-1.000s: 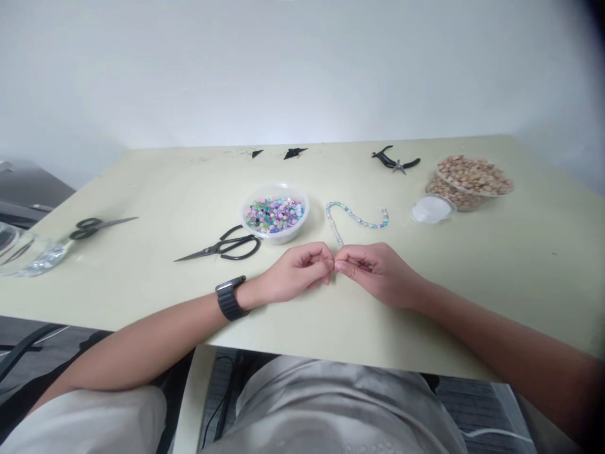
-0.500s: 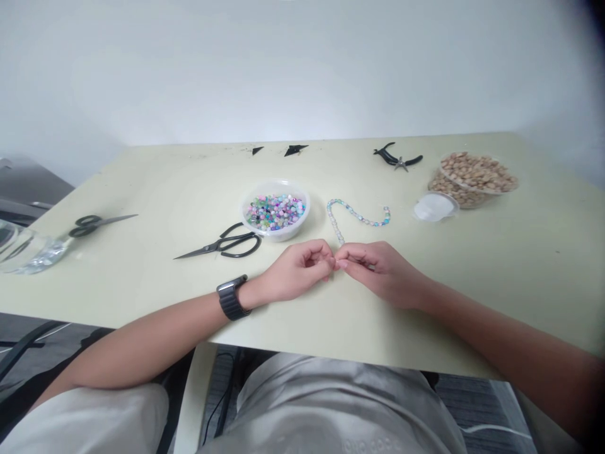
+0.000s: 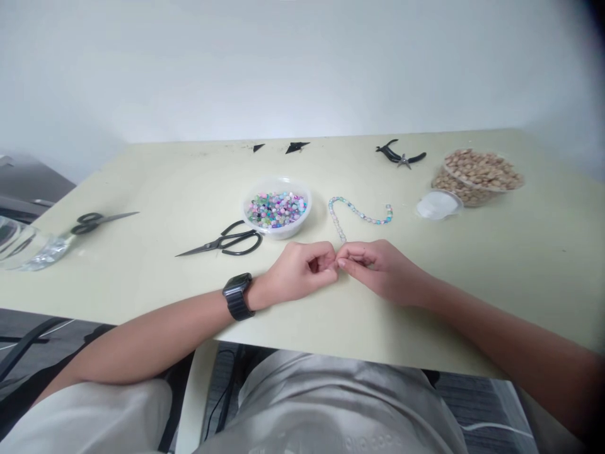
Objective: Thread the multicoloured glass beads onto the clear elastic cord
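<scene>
A strand of pastel beads [image 3: 353,209] curves in an S across the table, its near end reaching my fingers. My right hand [image 3: 385,271] is closed in a pinch at that end of the strand. Fingertips almost touching it, my left hand [image 3: 302,271] is also pinched; whatever is between its thumb and fingers is too small or hidden to make out. Just beyond my left hand stands a clear plastic bowl [image 3: 278,234] of mixed coloured beads. Black-handled scissors [image 3: 218,243] lie left of the bowl, their loops against its side.
A second pair of scissors [image 3: 92,221] and a clear water-like container [image 3: 23,246] are at the left. Black-handled pliers [image 3: 401,155] and dark scraps [image 3: 296,147] lie at the back. Right, a tub of tan pellets [image 3: 482,170] stands behind a small whitish dish [image 3: 438,205].
My left wrist has turned slightly, bringing the watch face more into view, and its fingers have curled tighter. The right hand keeps its pinch, and the view has shifted a little.
</scene>
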Demonstrator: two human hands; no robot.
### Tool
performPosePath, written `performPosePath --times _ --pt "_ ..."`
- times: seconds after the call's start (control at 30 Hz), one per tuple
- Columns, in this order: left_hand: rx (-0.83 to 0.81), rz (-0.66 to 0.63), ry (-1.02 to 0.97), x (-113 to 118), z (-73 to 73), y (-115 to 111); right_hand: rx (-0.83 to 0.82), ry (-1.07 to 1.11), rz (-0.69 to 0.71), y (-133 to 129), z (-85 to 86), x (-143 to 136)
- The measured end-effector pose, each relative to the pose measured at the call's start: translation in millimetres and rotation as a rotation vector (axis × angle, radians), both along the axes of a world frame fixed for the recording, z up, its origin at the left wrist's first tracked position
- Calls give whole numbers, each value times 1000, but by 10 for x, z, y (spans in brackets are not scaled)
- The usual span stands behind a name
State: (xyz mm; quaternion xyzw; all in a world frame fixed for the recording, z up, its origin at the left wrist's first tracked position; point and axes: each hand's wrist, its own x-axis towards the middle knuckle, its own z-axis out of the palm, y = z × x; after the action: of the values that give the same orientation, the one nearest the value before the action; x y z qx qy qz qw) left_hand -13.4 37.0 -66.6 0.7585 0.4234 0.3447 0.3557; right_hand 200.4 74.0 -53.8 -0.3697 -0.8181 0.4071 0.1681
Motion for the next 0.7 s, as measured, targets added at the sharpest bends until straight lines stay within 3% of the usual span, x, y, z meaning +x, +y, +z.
performPosePath --times 0.37,0.53,0.7 --pt "-123 -24 -124 -21 -24 43 -223 118 -29 24 -3 4" --pt "-407 13 -385 -24 33 87 -184 171 -69 27 -2 1" --pt "-662 75 -702 -7 63 94 -10 189 -177 22 -6 28"
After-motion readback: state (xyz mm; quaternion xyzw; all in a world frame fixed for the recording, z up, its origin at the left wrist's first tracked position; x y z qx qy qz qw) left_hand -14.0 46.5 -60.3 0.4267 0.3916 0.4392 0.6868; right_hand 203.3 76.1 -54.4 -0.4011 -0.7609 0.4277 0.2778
